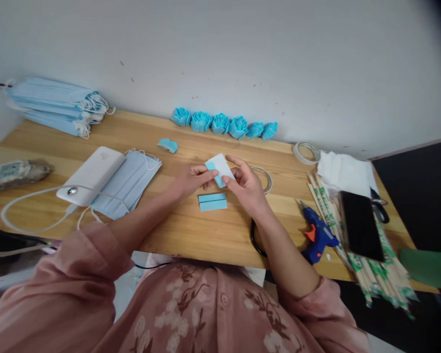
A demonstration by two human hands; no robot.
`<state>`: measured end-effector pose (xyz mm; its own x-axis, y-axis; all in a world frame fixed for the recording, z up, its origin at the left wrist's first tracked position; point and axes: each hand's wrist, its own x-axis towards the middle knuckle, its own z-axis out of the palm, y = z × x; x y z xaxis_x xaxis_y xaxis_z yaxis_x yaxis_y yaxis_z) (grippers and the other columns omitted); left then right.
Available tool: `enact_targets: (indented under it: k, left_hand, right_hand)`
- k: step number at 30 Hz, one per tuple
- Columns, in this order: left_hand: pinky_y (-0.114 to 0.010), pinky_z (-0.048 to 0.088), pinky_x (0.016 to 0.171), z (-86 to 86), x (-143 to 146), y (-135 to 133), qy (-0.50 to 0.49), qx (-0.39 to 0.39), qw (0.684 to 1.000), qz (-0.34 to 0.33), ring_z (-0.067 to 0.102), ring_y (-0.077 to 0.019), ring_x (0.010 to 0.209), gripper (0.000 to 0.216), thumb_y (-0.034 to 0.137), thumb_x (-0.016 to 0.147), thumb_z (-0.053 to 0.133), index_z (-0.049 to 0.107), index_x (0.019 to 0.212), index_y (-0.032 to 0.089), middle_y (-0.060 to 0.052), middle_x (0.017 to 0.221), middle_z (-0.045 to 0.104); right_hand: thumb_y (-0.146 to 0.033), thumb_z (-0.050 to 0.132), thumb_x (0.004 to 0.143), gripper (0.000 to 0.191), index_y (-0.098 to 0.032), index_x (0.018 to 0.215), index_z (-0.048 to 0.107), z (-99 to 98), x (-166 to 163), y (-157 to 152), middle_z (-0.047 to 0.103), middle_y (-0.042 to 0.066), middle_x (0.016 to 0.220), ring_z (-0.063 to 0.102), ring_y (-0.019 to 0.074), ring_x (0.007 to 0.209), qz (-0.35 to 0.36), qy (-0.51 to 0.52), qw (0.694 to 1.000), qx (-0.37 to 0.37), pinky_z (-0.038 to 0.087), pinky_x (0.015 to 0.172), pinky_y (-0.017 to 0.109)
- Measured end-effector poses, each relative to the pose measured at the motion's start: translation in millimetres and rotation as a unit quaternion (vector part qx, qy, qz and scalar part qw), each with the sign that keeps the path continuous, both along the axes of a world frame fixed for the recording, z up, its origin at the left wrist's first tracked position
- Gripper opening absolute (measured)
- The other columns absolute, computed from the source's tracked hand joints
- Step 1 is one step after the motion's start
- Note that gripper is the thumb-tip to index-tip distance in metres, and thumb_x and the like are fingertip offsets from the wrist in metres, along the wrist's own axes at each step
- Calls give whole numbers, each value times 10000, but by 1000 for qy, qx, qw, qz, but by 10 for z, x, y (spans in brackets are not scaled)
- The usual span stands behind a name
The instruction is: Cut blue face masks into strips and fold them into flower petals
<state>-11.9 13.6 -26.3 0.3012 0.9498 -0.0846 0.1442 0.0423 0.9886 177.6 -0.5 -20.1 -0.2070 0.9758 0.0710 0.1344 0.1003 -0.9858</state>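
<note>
Between my two hands is a small piece of mask fabric (pixel 221 163), white with a folded-over blue strip along its left side. My left hand (pixel 194 179) pinches it at the left, thumb on top. On its other side my right hand (pixel 247 184) grips the lower right edge between thumb and fingers. Just below, on the table, lies a folded blue strip (pixel 212 202) with a dark line along its middle. A small blue folded scrap (pixel 168 145) rests farther back to the left. A roll of tape (pixel 266 179) is partly hidden behind my right hand.
Several blue fabric flowers (pixel 220 123) line the wall. Blue masks (pixel 59 103) are stacked back left; a white power bank (pixel 91 174) lies beside more masks (pixel 132 179). On the right are a blue glue gun (pixel 318 233), a phone (pixel 360 225), packaged wooden chopsticks (pixel 378 279) and another tape roll (pixel 306 153).
</note>
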Motion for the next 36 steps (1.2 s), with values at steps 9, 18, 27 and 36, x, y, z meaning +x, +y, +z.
enact_targets:
  k: [9,18,27,36]
  left_hand:
    - [-243,301,580,72,74,-69,121,171,970,-122,442,-101,610,339,378,867,520,453,604,175,30,611,455]
    - [-251,241,561,77,66,-78,141,197,960,-139,374,-91,568,398,386,905,521,365,598,189,46,592,388]
    - [-267,204,558,0,91,-52,146,178,967,-108,352,-91,559,425,397,915,550,366,590,192,52,566,377]
    - [-278,225,559,118,69,-138,98,269,950,-122,348,-92,537,450,403,951,518,355,588,195,45,563,374]
  right_hand:
    - [-365,784,757,440,-256,1173,690,11,15,-19,653,-6,859,573,125,688,-44,-8,998,32,482,585,254]
    - [-332,760,764,339,-241,1088,717,81,23,-10,659,-22,749,563,112,611,-106,14,992,65,472,553,242]
    - [-382,676,903,261,-230,1110,718,335,140,-152,674,-5,771,653,144,710,-178,-19,975,132,549,694,291]
    - [-311,617,915,229,-228,1075,758,926,-234,557,768,29,901,689,168,692,40,-261,952,158,560,703,328]
